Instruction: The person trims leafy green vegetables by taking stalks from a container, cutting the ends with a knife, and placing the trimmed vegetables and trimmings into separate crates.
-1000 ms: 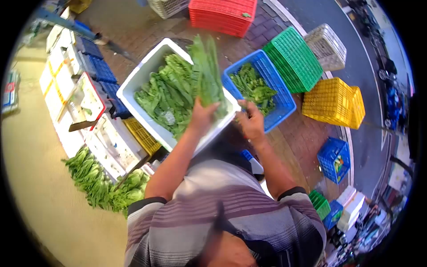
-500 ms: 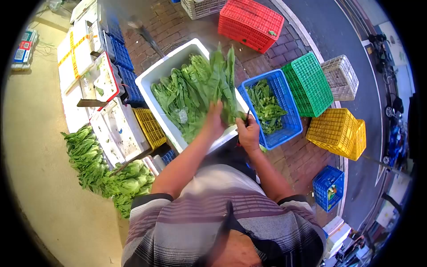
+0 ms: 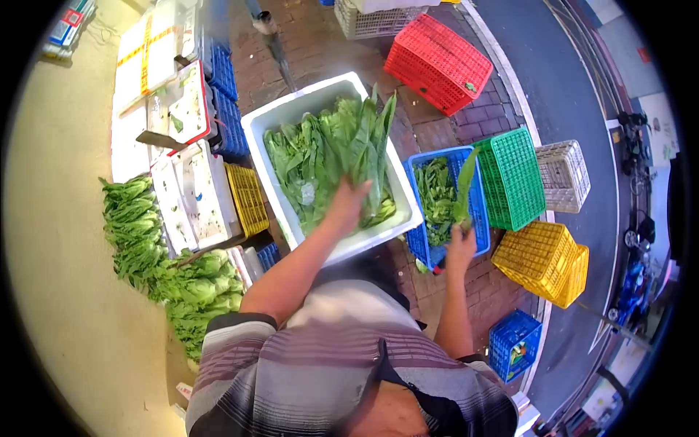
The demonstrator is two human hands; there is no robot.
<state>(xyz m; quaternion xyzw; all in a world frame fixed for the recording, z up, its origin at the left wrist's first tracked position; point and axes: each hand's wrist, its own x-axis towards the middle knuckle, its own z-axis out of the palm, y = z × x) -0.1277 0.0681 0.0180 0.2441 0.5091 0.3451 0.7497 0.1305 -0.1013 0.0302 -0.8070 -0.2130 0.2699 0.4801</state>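
My left hand is closed on the lower end of a bunch of long-leaf lettuce over the white foam box. More of the same greens fill that box beneath the bunch. Out to the right, my right hand pinches a single loose lettuce leaf, which points up over the blue crate. Below this hand shows the red and dark end of a small tool; its kind is hard to make out. Trimmed leaves lie in the blue crate.
Red, green and yellow crates stand right of the boxes, near the road's kerb. At left are open foam boxes and piled lettuce heads. A pole rises behind the foam box.
My right hand has moved away from the bunch, right and down, to the blue crate with a detached leaf. My left hand still grips the bunch. The view has shifted slightly.
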